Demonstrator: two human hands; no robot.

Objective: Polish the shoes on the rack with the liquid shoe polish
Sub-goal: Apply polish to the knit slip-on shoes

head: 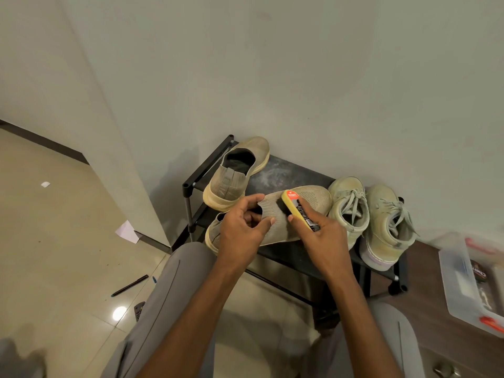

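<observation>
Polish applicator [299, 209], gripped by right hand [321, 236], is laid across knit shoe [289, 214], whose collar is pinched by left hand [242, 227].

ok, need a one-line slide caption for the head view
Left hand steadies a knit slip-on shoe over the black rack while the right hand presses the polish applicator on its upper.

Beige knit slip-on [289, 214] lies on its side across the black rack [283, 170], toe to 2 o'clock. Polish applicator [300, 210], yellow w/ orange label, dark body, pressed on its upper. Its mate [234, 175] sits upright at 10 o'clock, toe at wall. Two pale lace-up sneakers [373, 214] stand at 3 o'clock, rack's right end.
</observation>
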